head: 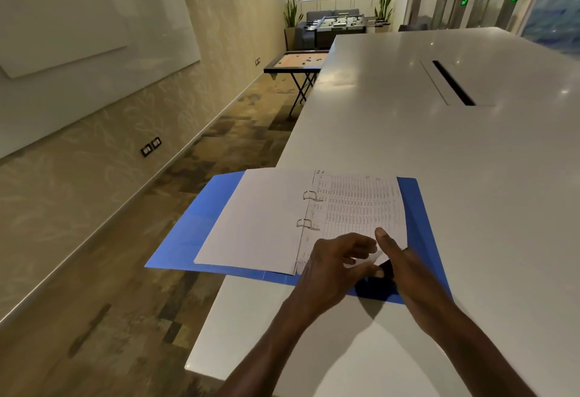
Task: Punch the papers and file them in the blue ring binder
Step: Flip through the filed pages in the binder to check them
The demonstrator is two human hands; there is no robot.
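The blue ring binder (191, 227) lies open on the near corner of the white table, its left cover hanging past the table's edge. Blank sheets (260, 224) lie flipped to the left of the two metal rings (309, 210). A printed table sheet (361, 205) lies on the right side. My left hand (329, 268) has curled fingers at the sheets' near right corner, lifting a page corner. My right hand (398, 258) pinches the same corner, thumb on top of the printed sheet. No hole punch is in view.
The long white table (439, 145) runs away to the right, with a dark cable slot (452, 83) in its middle. To the left is carpeted floor (157, 208) along a wall. A carrom board on a stand (298, 62) and a foosball table (339, 23) stand farther back.
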